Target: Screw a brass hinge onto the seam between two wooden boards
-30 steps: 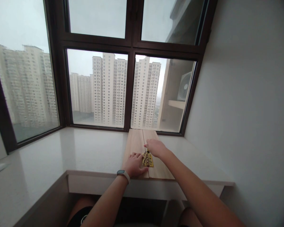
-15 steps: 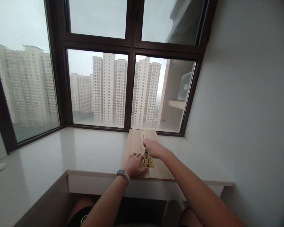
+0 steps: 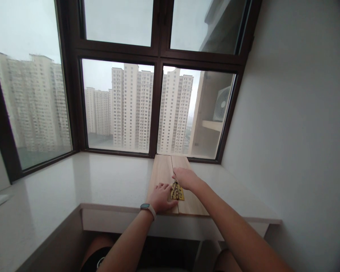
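Two light wooden boards [image 3: 162,172] lie side by side on the white sill, running from the window to the front edge. A brass hinge [image 3: 179,194] lies across their seam near the front. My left hand [image 3: 160,198] rests flat on the left board with its fingers spread, touching the hinge's left edge. Just behind the hinge, my right hand [image 3: 186,178] is closed around a thin dark tool [image 3: 175,185] whose tip points down onto the hinge.
The white sill [image 3: 73,181] wraps round a bay of dark-framed windows [image 3: 155,98]. A plain white wall [image 3: 294,113] stands close on the right. My knees show under the sill's front edge. A watch is on my left wrist.
My right hand has shifted slightly over the hinge, lifting a little and coming back down. The left hand and the boards have not moved.
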{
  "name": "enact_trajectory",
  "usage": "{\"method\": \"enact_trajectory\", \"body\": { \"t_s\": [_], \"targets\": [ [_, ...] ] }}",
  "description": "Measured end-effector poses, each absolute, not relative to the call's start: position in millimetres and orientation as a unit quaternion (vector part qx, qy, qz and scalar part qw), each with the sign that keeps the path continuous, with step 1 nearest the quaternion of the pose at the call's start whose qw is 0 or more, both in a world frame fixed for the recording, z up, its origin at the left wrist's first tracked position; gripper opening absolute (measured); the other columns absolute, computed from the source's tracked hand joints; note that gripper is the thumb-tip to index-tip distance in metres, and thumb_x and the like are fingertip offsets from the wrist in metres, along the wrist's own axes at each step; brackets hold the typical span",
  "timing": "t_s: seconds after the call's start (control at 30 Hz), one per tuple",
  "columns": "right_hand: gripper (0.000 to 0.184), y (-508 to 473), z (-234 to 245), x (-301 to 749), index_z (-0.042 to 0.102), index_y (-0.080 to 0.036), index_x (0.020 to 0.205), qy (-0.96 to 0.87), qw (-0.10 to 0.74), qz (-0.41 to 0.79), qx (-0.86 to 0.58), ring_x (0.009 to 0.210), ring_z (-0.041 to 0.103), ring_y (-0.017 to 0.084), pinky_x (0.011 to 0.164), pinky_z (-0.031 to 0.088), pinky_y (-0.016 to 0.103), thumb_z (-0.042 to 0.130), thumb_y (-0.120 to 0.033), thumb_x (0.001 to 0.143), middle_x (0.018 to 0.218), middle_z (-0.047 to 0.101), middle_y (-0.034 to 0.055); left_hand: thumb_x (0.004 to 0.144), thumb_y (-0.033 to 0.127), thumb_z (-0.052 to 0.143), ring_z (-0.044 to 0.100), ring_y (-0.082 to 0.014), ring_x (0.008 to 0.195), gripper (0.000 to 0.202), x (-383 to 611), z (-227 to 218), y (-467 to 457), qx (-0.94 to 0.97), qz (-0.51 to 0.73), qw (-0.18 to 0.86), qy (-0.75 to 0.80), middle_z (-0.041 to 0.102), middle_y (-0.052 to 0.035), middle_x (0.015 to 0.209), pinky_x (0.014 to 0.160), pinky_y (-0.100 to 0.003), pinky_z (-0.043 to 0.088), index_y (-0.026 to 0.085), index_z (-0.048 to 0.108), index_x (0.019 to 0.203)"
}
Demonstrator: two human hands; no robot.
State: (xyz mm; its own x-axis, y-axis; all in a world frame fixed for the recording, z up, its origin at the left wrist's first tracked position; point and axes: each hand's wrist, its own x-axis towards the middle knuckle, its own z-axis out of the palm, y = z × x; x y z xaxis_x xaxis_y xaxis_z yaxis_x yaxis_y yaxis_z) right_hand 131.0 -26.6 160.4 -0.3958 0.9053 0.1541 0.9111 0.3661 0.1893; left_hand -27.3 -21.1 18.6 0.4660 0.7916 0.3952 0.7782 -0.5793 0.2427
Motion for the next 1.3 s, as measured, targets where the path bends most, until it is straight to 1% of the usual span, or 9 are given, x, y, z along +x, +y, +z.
{"method": "enact_trajectory", "body": {
  "t_s": [0.23, 0.3, 0.43, 0.53, 0.73, 0.9, 1.1, 1.2, 1.3],
  "targets": [
    [0.017, -27.1, 161.4, 132.1, 0.061, -0.022, 0.111, -0.84, 0.016, -0.114, -0.53, 0.096, 0.067, 0.022, 0.075, 0.043, 0.028, 0.058, -0.026, 0.094, 0.113, 0.067, 0.0105, 0.079, 0.07, 0.059, 0.047, -0.0355, 0.123, 0.067, -27.3, 16.7, -19.3, 0.856, 0.247, 0.016, 0.455, 0.059, -0.0095, 0.131, 0.105, -0.049, 0.036, 0.028, 0.054, 0.131],
    [0.018, -27.6, 162.7, 130.2, 0.063, -0.021, 0.11, -0.837, 0.017, -0.121, -0.533, 0.098, 0.067, 0.023, 0.076, 0.044, 0.029, 0.057, -0.031, 0.096, 0.112, 0.068, 0.011, 0.079, 0.07, 0.06, 0.047, -0.0355, 0.123, 0.068, -27.0, 15.7, -18.4, 0.855, 0.249, 0.017, 0.455, 0.059, -0.0098, 0.13, 0.105, -0.049, 0.036, 0.028, 0.054, 0.132],
    [0.036, -27.9, 163.4, 126.9, 0.065, -0.019, 0.11, -0.814, 0.011, -0.135, -0.564, 0.104, 0.067, 0.027, 0.083, 0.046, 0.034, 0.044, -0.046, 0.102, 0.111, 0.071, 0.0153, 0.08, 0.07, 0.059, 0.047, -0.0356, 0.124, 0.067, -26.8, 15.4, -18.6, 0.855, 0.242, 0.015, 0.458, 0.058, -0.0098, 0.132, 0.105, -0.049, 0.035, 0.028, 0.054, 0.131],
    [0.041, -28.5, 161.5, 127.0, 0.064, -0.019, 0.112, -0.808, 0.014, -0.14, -0.572, 0.103, 0.067, 0.028, 0.082, 0.046, 0.036, 0.036, -0.048, 0.103, 0.109, 0.071, 0.0162, 0.08, 0.07, 0.058, 0.046, -0.0357, 0.125, 0.067, -27.0, 16.3, -19.4, 0.856, 0.236, 0.015, 0.459, 0.057, -0.01, 0.134, 0.106, -0.049, 0.035, 0.027, 0.054, 0.132],
    [0.035, -28.3, 156.8, 129.7, 0.052, -0.016, 0.128, -0.827, 0.047, -0.108, -0.55, 0.097, 0.066, 0.028, 0.078, 0.046, 0.036, 0.043, -0.032, 0.098, 0.125, 0.059, 0.0195, 0.08, 0.071, 0.057, 0.046, -0.0352, 0.125, 0.069, -27.6, 16.1, -18.5, 0.857, 0.236, 0.017, 0.458, 0.058, -0.0096, 0.134, 0.106, -0.049, 0.035, 0.028, 0.052, 0.135],
    [0.032, -25.7, 159.0, 131.5, 0.054, -0.015, 0.116, -0.854, 0.046, -0.072, -0.513, 0.096, 0.064, 0.023, 0.074, 0.043, 0.029, 0.06, -0.018, 0.085, 0.119, 0.06, 0.0155, 0.08, 0.07, 0.059, 0.047, -0.035, 0.123, 0.066, -27.6, 14.9, -17.8, 0.856, 0.245, 0.017, 0.454, 0.059, -0.0095, 0.131, 0.105, -0.049, 0.036, 0.028, 0.056, 0.13],
    [0.029, -27.3, 165.0, 135.2, 0.057, -0.019, 0.105, -0.87, 0.062, -0.105, -0.479, 0.096, 0.063, 0.018, 0.075, 0.039, 0.026, 0.059, -0.004, 0.08, 0.11, 0.064, 0.0082, 0.08, 0.07, 0.059, 0.047, -0.0351, 0.122, 0.067, -26.7, 14.7, -17.9, 0.856, 0.246, 0.011, 0.454, 0.059, -0.0094, 0.131, 0.104, -0.049, 0.036, 0.028, 0.054, 0.132],
    [0.02, -27.9, 167.2, 134.9, 0.06, -0.02, 0.099, -0.865, 0.06, -0.115, -0.484, 0.094, 0.064, 0.018, 0.075, 0.039, 0.026, 0.059, -0.008, 0.083, 0.107, 0.066, 0.0066, 0.08, 0.069, 0.059, 0.047, -0.0352, 0.123, 0.067, -26.5, 14.8, -18.1, 0.855, 0.242, 0.01, 0.458, 0.058, -0.0093, 0.131, 0.105, -0.049, 0.036, 0.028, 0.054, 0.132],
    [0.01, -27.7, 169.1, 132.6, 0.063, -0.02, 0.098, -0.856, 0.047, -0.124, -0.5, 0.095, 0.065, 0.02, 0.076, 0.04, 0.027, 0.063, -0.02, 0.088, 0.105, 0.068, 0.0075, 0.08, 0.069, 0.059, 0.047, -0.0356, 0.123, 0.066, -26.6, 15.0, -18.3, 0.855, 0.241, 0.014, 0.46, 0.058, -0.0098, 0.131, 0.105, -0.049, 0.035, 0.028, 0.055, 0.131]
  ]
}}
